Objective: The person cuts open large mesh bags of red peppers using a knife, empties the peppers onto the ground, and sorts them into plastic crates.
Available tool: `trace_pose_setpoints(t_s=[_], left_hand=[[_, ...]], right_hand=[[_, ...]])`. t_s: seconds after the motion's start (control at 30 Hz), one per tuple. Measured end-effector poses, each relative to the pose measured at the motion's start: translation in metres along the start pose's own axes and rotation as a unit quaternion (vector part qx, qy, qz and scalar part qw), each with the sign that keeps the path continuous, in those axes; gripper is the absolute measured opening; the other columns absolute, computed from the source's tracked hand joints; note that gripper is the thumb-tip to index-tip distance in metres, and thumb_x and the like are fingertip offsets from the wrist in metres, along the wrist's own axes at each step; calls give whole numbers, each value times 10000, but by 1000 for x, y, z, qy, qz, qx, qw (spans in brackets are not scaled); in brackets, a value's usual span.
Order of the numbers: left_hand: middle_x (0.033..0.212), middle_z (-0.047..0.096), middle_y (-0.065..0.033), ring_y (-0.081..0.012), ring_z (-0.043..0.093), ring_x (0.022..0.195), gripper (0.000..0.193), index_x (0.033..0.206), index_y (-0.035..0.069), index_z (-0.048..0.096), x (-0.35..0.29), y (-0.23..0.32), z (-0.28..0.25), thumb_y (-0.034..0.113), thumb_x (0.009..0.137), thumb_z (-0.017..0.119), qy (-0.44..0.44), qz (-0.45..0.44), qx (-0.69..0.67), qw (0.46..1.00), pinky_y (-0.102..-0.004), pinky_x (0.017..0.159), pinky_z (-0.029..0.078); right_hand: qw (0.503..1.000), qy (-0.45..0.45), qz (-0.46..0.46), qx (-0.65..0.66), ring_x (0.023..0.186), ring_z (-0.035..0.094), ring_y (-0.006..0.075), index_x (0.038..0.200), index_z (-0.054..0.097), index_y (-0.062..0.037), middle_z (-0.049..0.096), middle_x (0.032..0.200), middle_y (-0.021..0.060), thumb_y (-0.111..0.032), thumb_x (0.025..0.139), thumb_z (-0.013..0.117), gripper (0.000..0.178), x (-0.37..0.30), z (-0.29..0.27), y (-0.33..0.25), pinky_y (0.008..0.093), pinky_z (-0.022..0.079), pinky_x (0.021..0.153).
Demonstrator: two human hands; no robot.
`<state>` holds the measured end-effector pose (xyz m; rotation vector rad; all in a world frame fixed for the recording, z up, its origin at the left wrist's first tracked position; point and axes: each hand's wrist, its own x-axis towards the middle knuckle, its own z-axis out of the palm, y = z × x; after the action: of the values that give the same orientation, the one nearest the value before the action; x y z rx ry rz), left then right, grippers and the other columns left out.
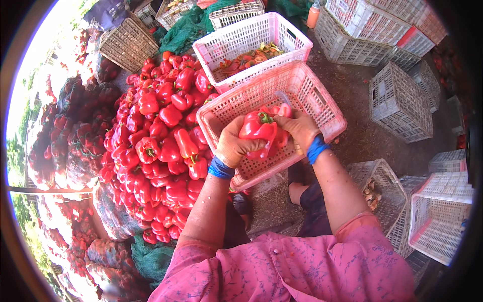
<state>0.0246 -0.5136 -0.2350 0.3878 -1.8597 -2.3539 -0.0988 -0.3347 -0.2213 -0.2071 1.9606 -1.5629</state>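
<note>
A glossy red bell pepper (258, 127) with a green stem is held up over the pink slatted crate (221, 108) in front of me. My left hand (233, 143), in a tan glove with a blue wristband, is closed around its left side. My right hand (301, 130), gloved and banded likewise, is closed at the pepper's right, its thumb by the stem. More red pepper flesh shows behind and below; I cannot tell whether it is a separate pepper. A clear curved strip (284, 97) sticks up near my right fingers; its lower end is hidden.
A large heap of red peppers (161, 146) lies at the left, with filled net bags (83, 146) beyond. Another pink-white crate (302, 43) behind holds scraps. Pale crates stand at the right, including an upended one (401, 103) and one with scraps (377, 168). Green netting (153, 259) lies lower left.
</note>
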Motion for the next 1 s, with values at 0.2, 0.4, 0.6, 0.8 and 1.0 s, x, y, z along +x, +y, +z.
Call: trace_pose_setpoints(t_s=[0.2,0.4,0.6,0.8,1.0], left_hand=[[1106,635,-131,-300,607,1061,636,1156,50,627,11,-6,2,234,620,917,135,110,354,919,-413,945,493],[1035,592,-180,-390,559,1015,563,1055,38,609,6,-7,16,167,573,869,135,176,563,796,-471,905,477],[1042,589,-194,-398,547,1007,550,1029,36,606,6,-11,29,187,572,873,156,173,566,791,-480,876,471],[1107,602,-199,-379,563,1113,758,1237,40,558,3,-21,21,341,631,899,133,156,430,879,-445,954,471],[1210,594,-137,-249,629,975,836,1403,97,445,10,-24,27,404,741,852,155,-102,-42,982,-339,790,546]], right_hand=[[988,63,-109,-90,845,708,252,1038,724,-52,724,872,144,-471,760,791,508,3,15,12,360,537,783],[959,12,-99,-267,897,703,354,1151,708,-97,720,956,216,-468,857,705,473,12,10,16,413,540,798],[991,10,99,92,508,638,227,1020,702,-43,676,717,104,-387,917,613,370,-4,30,11,355,516,475],[984,29,79,157,483,608,178,993,698,-54,652,716,61,-297,893,660,265,-6,31,6,311,491,446],[972,131,-182,-69,613,572,58,1132,684,-21,644,757,4,-196,889,688,299,2,56,41,247,442,507]])
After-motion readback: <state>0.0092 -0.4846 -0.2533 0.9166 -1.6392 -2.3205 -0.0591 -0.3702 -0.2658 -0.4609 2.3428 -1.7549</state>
